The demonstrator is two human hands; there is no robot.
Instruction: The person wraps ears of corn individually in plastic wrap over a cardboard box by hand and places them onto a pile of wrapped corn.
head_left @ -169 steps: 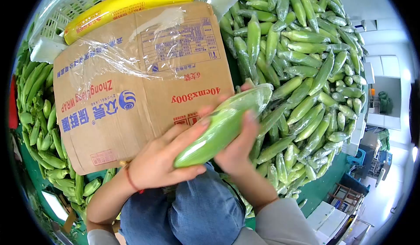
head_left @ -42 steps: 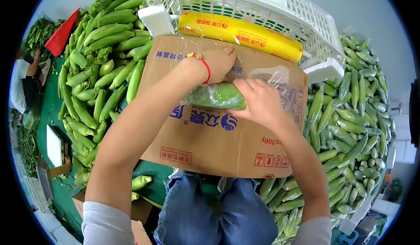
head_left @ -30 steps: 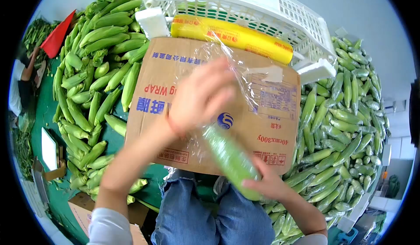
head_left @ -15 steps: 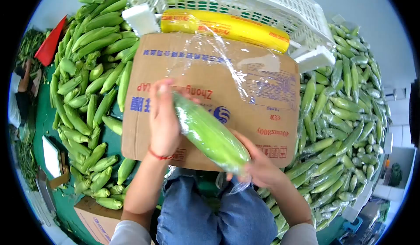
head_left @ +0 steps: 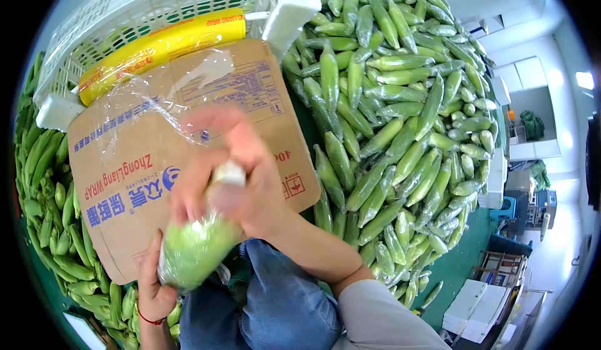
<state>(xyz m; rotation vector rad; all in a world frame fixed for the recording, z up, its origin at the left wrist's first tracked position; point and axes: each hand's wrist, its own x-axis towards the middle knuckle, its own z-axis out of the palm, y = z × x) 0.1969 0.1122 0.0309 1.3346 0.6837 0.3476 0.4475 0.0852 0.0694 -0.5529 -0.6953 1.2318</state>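
An ear of corn (head_left: 199,250) in green husk, covered in clear film, is held above my lap at the cardboard's near edge. My left hand (head_left: 156,281), with a red string at the wrist, grips its lower left end. Around the pale upper end is my right hand (head_left: 235,168), blurred by motion. Under the hands lies the brown cardboard (head_left: 125,206) with blue and red print. Loose clear film (head_left: 134,109) is spread on the cardboard's far part. The yellow film roll (head_left: 163,50) lies along its far edge.
A white plastic crate (head_left: 163,0) stands behind the roll. Film-wrapped corn (head_left: 400,131) is heaped on the right, unwrapped corn (head_left: 53,218) on the left. White boxes (head_left: 476,306) and a blue stool (head_left: 504,209) are at the far right.
The view has swung right. The corn has been turned, its pale end now up; my right hand has moved to that end and my left hand to the lower end.
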